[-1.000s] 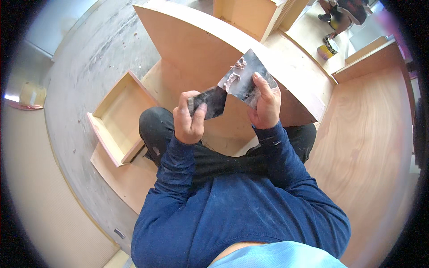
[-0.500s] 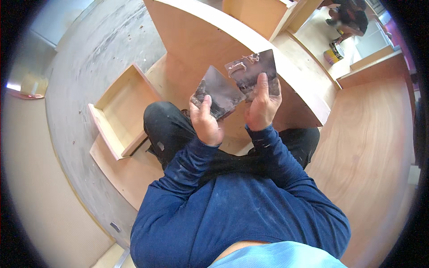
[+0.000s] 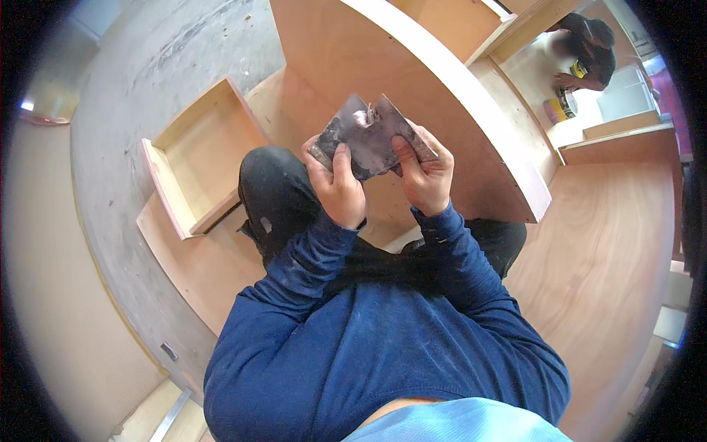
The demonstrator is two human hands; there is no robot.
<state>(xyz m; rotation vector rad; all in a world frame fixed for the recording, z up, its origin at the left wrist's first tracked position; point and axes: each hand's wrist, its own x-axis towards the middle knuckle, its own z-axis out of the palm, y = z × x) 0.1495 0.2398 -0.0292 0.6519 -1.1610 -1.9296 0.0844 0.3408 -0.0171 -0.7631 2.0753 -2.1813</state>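
Note:
In front of the curved wooden panel (image 3: 412, 81), my left hand (image 3: 342, 191) grips a flat, dark grey metal putty scraper (image 3: 335, 132), its thumb lying on the face. My right hand (image 3: 427, 178) pinches a second, similar putty scraper (image 3: 394, 121) between thumb and fingers. The two blades meet and overlap between my hands, above my lap. A small lump of pinkish putty (image 3: 362, 118) clings near their upper edges, and smears cover both faces. Fingers behind the blades are mostly hidden.
An open wooden drawer box (image 3: 199, 158) rests left of my knee on a board. A large plywood sheet (image 3: 596, 272) lies to the right. At the upper right a person (image 3: 589, 51) crouches, reaching toward a yellow-and-dark bucket (image 3: 561, 107). Grey concrete floor (image 3: 199, 59) stretches on the left.
The two scrapers have come from apart to touching and overlapping. My right hand has moved in and down, and its blade has tilted. The crouching person has leaned over the bucket.

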